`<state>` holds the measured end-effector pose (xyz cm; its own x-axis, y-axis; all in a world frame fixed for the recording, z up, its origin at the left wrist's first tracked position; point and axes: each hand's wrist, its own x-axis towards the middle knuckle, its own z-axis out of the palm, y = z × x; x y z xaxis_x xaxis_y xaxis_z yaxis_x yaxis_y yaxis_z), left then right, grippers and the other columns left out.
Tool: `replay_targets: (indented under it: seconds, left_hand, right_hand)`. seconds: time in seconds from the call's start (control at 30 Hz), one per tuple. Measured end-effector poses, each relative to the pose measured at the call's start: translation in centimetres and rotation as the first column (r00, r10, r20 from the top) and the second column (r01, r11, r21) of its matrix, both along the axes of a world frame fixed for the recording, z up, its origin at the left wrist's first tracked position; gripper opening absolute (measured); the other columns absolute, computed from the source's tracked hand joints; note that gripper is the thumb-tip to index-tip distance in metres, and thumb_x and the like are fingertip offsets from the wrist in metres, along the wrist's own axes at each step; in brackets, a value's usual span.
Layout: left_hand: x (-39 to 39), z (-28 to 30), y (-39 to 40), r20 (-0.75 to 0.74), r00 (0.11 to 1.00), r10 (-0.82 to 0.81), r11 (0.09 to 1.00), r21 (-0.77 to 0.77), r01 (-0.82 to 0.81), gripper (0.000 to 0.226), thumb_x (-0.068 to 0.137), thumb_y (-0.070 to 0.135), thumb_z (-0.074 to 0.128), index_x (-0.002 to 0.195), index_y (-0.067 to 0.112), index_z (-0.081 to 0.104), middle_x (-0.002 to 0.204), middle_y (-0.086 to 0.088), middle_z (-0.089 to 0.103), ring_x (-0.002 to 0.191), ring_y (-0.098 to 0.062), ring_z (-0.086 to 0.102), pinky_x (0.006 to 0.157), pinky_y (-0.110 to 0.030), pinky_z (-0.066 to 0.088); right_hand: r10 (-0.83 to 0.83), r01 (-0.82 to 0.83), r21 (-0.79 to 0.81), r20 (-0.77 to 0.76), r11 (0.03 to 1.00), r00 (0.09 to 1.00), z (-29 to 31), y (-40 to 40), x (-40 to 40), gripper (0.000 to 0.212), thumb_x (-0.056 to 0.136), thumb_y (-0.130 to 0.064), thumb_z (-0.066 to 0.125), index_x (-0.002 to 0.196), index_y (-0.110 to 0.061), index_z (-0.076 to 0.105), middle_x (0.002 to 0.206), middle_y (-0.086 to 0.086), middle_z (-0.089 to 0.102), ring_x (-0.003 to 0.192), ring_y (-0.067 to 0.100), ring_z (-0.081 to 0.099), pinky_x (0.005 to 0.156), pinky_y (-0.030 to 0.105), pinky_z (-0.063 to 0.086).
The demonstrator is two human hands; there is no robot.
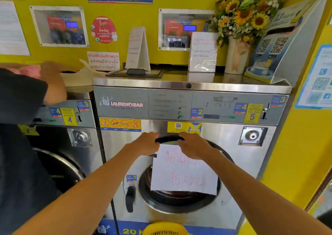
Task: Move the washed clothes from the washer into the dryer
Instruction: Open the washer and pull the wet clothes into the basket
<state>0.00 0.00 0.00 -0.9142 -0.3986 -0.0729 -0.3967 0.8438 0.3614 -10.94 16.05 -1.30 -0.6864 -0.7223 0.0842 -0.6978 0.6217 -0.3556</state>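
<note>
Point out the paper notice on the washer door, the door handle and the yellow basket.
paper notice point(183, 171): head view, middle of the sheet.
door handle point(130, 198): head view, black lever's middle.
yellow basket point(164, 228): head view, top rim.

The single head-worn camera looks forward and slightly down, close to the washer point(188, 162) front.

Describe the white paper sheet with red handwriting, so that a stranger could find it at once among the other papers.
Start at the large steel washer labelled LAUNDRYBAR in the centre. The paper sheet hangs over its round door, just below both hands. Unlike the printed notices standing on top of the machine, it bears big red handwritten characters.
</note>
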Motion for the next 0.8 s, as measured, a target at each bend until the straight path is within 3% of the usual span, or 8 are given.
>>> replay_targets:
  seconds: [0.07, 0.1, 0.2, 0.37, 0.47, 0.63, 0.8]
  left_hand:
    - [-1.7, -1.4, -0.3, 0.002, 1.000, 0.013, 1.000, 0.020, -0.013, 0.044, 0.101, 0.016, 0.039, 0.144, 0.010, 0.044, 0.138, -0.018, 0.055, 0.119, -0.032, 0.058, 0.084, -0.030, 0.048]
    - [-2.5, -2.3, -0.7, 0.016, 1.000, 0.026, 0.999, 0.038, -0.027, 0.046, 0.101, 0.015, 0.038, 0.147, 0.011, 0.041, 0.141, -0.017, 0.053, 0.121, -0.031, 0.057, 0.085, -0.029, 0.049]
    - [-4.2, -4.9, -1.4, 0.045, 0.996, 0.082, 0.993, 0.080, -0.086, 0.053, 0.102, 0.018, 0.037, 0.154, 0.016, 0.029, 0.157, -0.011, 0.035, 0.140, -0.032, 0.040, 0.110, -0.035, 0.037]
    - [-5.3, -8.1, -2.3, 0.016, 0.986, 0.164, 0.984, 0.070, -0.164, 0.055, 0.100, 0.015, 0.041, 0.154, 0.016, 0.030, 0.157, -0.008, 0.037, 0.141, -0.030, 0.040, 0.115, -0.039, 0.037]
    - [-5.1, -8.7, -2.4, -0.022, 0.984, 0.175, 0.981, 0.086, -0.172, 0.054, 0.098, 0.012, 0.047, 0.150, 0.020, 0.036, 0.152, -0.006, 0.045, 0.137, -0.029, 0.045, 0.109, -0.038, 0.041]
    - [-4.2, -8.9, -3.2, -0.051, 0.981, 0.188, 0.979, 0.095, -0.183, 0.049, 0.094, 0.016, 0.054, 0.141, 0.027, 0.047, 0.140, -0.004, 0.057, 0.123, -0.029, 0.057, 0.097, -0.036, 0.050]
    - [-2.1, -9.8, -2.2, -0.143, 0.973, 0.184, 0.980, 0.102, -0.170, 0.037, 0.097, 0.019, 0.051, 0.133, 0.025, 0.054, 0.135, 0.000, 0.062, 0.120, -0.023, 0.060, 0.091, -0.027, 0.048]
  right_hand:
    - [0.006, -0.006, -0.005, 0.002, 1.000, 1.000, -0.8, -0.4, -1.4, 0.031, 0.103, -0.032, 0.042, 0.125, -0.016, 0.057, 0.118, 0.008, 0.065, 0.102, 0.028, 0.064, 0.091, 0.047, 0.054]
    - [0.013, -0.014, -0.019, -0.011, 1.000, 1.000, -1.4, -0.6, -2.1, 0.027, 0.102, -0.030, 0.045, 0.121, -0.016, 0.058, 0.118, 0.008, 0.064, 0.102, 0.028, 0.063, 0.089, 0.047, 0.056]
    - [0.025, -0.028, -0.043, -0.059, 0.999, 0.998, -3.2, -1.3, -3.3, 0.028, 0.098, -0.029, 0.050, 0.123, -0.018, 0.056, 0.125, 0.007, 0.061, 0.111, 0.030, 0.061, 0.092, 0.051, 0.054]
    - [0.067, -0.070, -0.015, -0.151, 0.997, 0.986, -6.0, -2.7, -4.5, 0.037, 0.101, -0.035, 0.047, 0.135, -0.022, 0.054, 0.125, 0.000, 0.066, 0.120, 0.024, 0.057, 0.104, 0.045, 0.042]
    - [0.057, -0.056, 0.008, -0.175, 0.998, 0.983, -7.2, -3.3, -4.5, 0.040, 0.103, -0.038, 0.044, 0.138, -0.022, 0.052, 0.132, 0.000, 0.062, 0.125, 0.022, 0.053, 0.111, 0.041, 0.035]
    - [0.017, -0.012, 0.020, -0.231, 1.000, 0.973, -7.7, -3.4, -3.2, 0.041, 0.104, -0.037, 0.040, 0.142, -0.021, 0.048, 0.144, -0.002, 0.055, 0.138, 0.021, 0.045, 0.123, 0.047, 0.015]
    - [0.030, -0.008, 0.098, -0.225, 0.995, 0.974, -7.7, -2.2, -1.6, 0.052, 0.106, -0.040, 0.033, 0.154, -0.020, 0.030, 0.162, 0.002, 0.031, 0.154, 0.025, 0.018, 0.124, 0.049, 0.005]
